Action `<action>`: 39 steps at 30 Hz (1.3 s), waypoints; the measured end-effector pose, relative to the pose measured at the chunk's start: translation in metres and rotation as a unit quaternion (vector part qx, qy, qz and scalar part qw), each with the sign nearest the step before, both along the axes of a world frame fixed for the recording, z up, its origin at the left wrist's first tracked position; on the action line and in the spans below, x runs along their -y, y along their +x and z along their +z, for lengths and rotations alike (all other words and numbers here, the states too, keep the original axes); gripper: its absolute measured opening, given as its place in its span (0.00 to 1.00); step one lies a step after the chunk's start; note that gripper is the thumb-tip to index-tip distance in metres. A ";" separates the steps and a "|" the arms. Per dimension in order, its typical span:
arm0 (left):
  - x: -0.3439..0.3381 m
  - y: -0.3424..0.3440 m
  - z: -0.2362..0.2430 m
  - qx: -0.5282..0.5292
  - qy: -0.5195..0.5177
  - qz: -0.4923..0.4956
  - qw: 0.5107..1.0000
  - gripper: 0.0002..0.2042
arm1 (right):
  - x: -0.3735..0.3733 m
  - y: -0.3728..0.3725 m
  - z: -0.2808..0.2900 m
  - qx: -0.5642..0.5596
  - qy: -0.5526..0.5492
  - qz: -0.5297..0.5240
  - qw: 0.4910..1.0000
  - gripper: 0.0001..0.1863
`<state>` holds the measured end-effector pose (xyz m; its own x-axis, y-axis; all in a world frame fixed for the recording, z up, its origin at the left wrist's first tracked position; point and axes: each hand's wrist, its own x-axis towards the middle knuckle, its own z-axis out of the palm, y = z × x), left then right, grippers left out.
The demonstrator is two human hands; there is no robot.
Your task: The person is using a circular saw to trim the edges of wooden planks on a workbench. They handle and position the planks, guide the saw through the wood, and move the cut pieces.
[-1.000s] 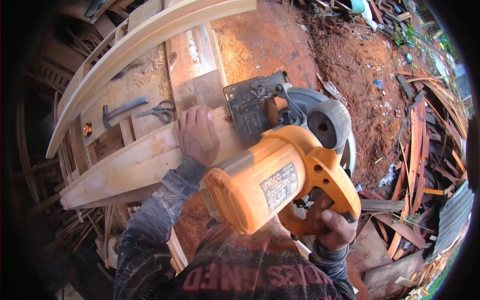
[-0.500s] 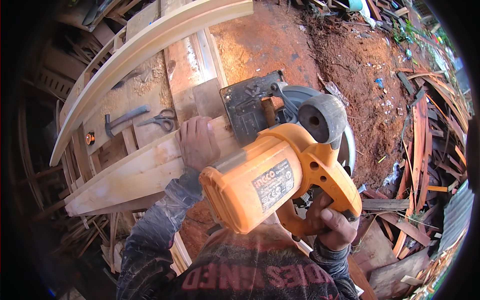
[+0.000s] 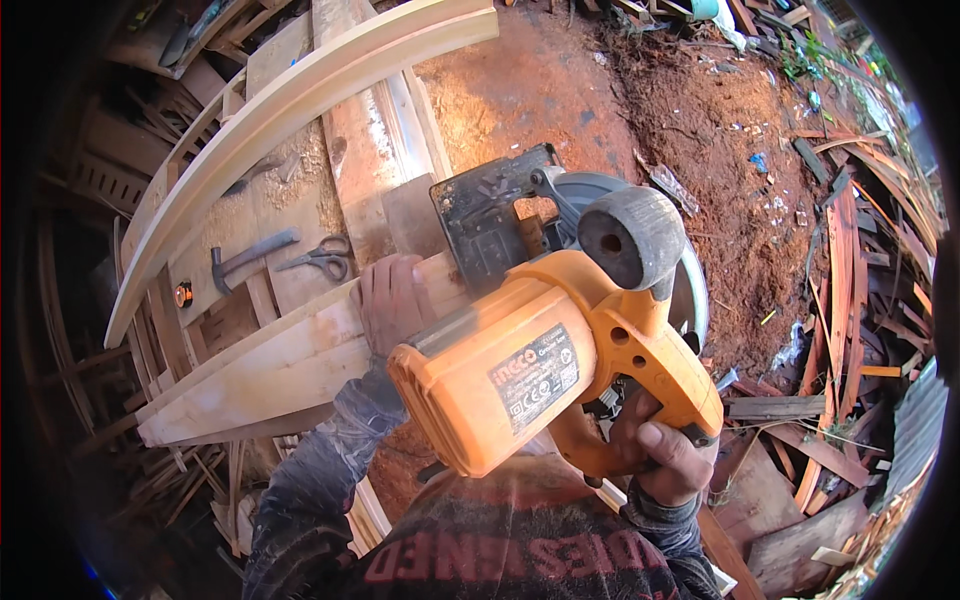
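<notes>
- Watching remotely, I count one long, arched-looking beam [image 3: 420, 38] sweeping from 9 to 12 o'clock.
- One pale board [image 3: 270, 370], running from the left hand [image 3: 388, 305] toward 8 o'clock.
- One orange circular saw [image 3: 530, 330], toward 10 o'clock of the right hand [image 3: 665, 450], whose fingers curl tightly around it.
- Two hands; left fingers lie side by side on the board, but I can't make out whether they clasp it.
- One hammer [image 3: 258, 254], at the left hand's 10 o'clock.
- One pair of scissors [image 3: 315, 259], nearer, same bearing.

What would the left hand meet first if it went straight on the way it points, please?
Past the board beneath it, the left hand would probably meet the darker wood just beyond, though depth is unclear and it could pass above.
</notes>
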<state>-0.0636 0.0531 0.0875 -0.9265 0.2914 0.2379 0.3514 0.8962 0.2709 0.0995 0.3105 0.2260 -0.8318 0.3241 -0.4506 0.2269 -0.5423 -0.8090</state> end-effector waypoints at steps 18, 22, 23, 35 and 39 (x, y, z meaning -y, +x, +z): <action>-0.002 0.017 0.004 0.008 -0.024 -0.054 0.998 0.14 | -0.001 -0.049 -0.001 -0.028 0.031 0.028 0.999 0.23; 0.007 0.015 0.000 0.002 -0.013 -0.052 0.999 0.17 | -0.013 -0.098 0.005 -0.049 0.099 0.130 0.985 0.16; 0.001 0.013 0.005 0.014 -0.004 -0.021 1.000 0.16 | -0.011 -0.112 -0.009 -0.149 0.194 0.115 0.963 0.12; -0.003 0.014 -0.012 -0.039 0.081 -0.067 0.994 0.13 | -0.047 -0.050 0.030 -0.242 0.252 -0.101 0.932 0.13; 0.005 0.013 -0.010 -0.038 0.052 -0.031 0.997 0.14 | -0.082 0.064 0.001 -0.179 0.268 -0.129 0.938 0.11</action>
<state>-0.0511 0.0476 0.0780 -0.8853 0.3179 0.3394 0.4286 0.8408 0.3306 0.1631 0.3923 0.2268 -0.7618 0.6353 0.1270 -0.1933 -0.0358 -0.9805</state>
